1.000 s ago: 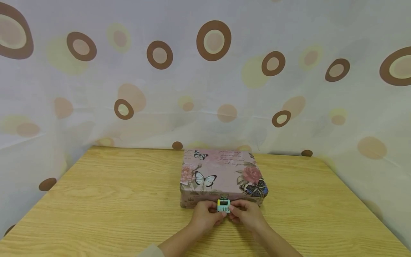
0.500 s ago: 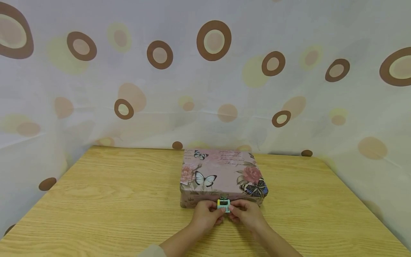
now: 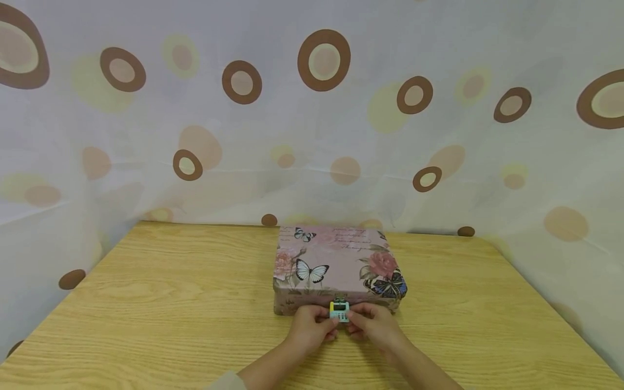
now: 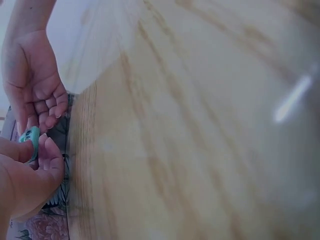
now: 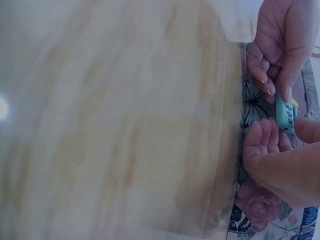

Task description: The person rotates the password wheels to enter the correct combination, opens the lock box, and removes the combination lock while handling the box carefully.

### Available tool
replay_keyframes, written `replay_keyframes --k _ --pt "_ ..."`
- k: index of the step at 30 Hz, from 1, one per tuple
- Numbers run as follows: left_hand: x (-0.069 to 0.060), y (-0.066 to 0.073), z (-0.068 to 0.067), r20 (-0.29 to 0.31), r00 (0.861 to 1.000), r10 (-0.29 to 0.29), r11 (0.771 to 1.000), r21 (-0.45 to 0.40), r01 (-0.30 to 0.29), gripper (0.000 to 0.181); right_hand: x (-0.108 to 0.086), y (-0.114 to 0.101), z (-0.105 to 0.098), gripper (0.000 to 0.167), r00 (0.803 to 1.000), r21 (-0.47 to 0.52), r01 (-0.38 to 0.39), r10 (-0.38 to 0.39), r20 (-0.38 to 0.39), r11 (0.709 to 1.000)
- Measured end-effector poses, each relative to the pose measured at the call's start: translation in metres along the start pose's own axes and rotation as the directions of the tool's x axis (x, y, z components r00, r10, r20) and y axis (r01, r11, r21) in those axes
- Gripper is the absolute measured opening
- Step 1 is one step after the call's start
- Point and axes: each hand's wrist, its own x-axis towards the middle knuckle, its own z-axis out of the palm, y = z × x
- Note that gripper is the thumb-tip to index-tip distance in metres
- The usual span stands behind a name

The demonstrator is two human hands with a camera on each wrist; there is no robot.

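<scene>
A small teal combination padlock [image 3: 339, 313] with a yellow part hangs at the front clasp of a pink tin box [image 3: 341, 281] printed with butterflies and roses. My left hand [image 3: 309, 328] grips its left side, the thumb low on the front by the number dials. From the other side my right hand [image 3: 379, 326] pinches it between thumb and fingers. Dark marks on the dials show in the right wrist view on the padlock [image 5: 285, 116], but the digits are too small to read. The box's lid is down.
The box stands on a light wood-grain table [image 3: 195, 303], towards its back edge. Behind and at both sides hangs a pale curtain [image 3: 292, 135] with brown ring patterns.
My left thumb has shifted over the padlock's front, first up across the dials, then slightly back to the left. The box and my right hand have hardly moved.
</scene>
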Motion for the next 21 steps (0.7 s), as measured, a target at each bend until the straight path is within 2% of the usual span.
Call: replay_keyframes --k 4,10,21 --pt "-0.0008 0.0013 -0.0001 0.005 1.000 -0.005 1.000 -0.003 0.005 0.012 0.0008 -0.0005 -0.0009 0.034 0.999 -0.012 -0.008 0.009 0.047 1.000" --pt "-0.0033 0.0054 -0.0016 0.015 1.000 -0.006 1.000 -0.003 0.006 0.012 0.0034 0.0009 0.0006 0.029 0.996 0.001 0.009 -0.009 0.092 1.000" --pt "-0.0026 0.0055 -0.0014 0.015 1.000 -0.021 1.000 0.000 0.021 0.013 0.0049 0.0030 0.0048 0.023 0.997 -0.019 0.045 -0.044 0.070 0.999"
